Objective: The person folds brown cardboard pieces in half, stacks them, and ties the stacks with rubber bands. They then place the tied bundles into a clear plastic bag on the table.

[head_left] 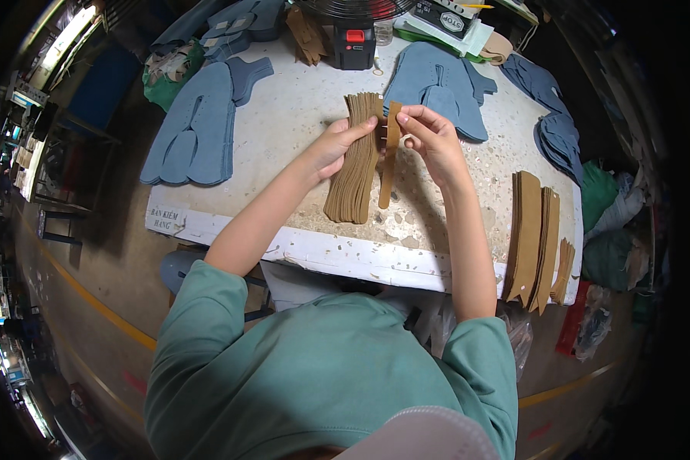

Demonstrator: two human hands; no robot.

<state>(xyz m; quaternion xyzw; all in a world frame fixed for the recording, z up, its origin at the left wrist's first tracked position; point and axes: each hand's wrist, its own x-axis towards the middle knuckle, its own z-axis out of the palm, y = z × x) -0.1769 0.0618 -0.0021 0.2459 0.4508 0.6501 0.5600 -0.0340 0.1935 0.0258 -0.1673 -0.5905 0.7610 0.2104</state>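
My left hand (336,148) is closed round a thick stack of narrow brown leather strips (353,172), its thumb pressing on the near face. The stack stands on edge, slightly tilted, above the middle of the white table (284,207). Just to its right, my right hand (431,138) pinches one single brown strip (389,172) near its top end between thumb and fingers. That strip hangs down beside the stack, its rounded lower end free.
Stacked blue-grey cut pieces lie at left (199,123) and behind my right hand (468,84). More blue pieces (560,146) sit at the right edge. Brown leather stacks (525,230) lie at the near right corner. A fan with a black base (354,50) stands at the back.
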